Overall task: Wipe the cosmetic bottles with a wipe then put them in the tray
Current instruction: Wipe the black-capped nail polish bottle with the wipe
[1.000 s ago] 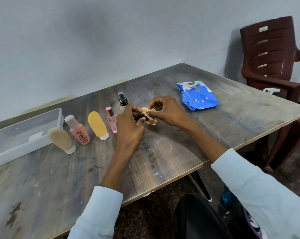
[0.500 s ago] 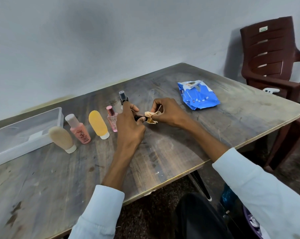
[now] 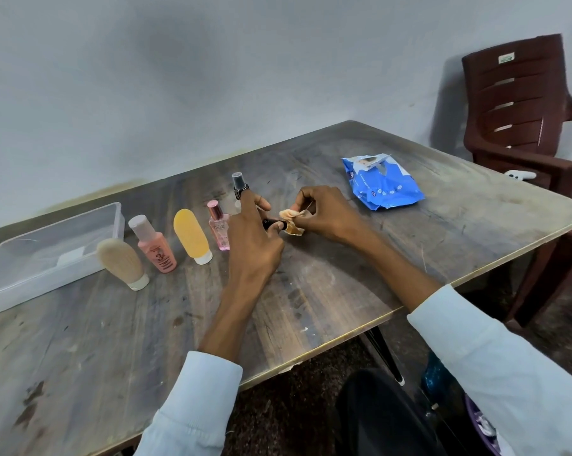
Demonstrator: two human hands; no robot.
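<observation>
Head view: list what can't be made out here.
- Small bottle: mostly hidden by the wipe and both hands; shape and label unreadable.
- Spray bottle: its lower body sits behind the left hand.
- Pack print: too small to read.
- Tray: near corner cut off by the left edge.

You are seeing a blue, white-dotted wipes pack [image 3: 381, 182], yellow tube [image 3: 191, 235], pink bottle [image 3: 156, 247], maroon chair [image 3: 521, 106].

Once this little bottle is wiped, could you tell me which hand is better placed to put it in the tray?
The left hand. It already grips the small bottle by its dark cap, and the tray lies on its side of the table. The right hand holds the wipe.
</observation>
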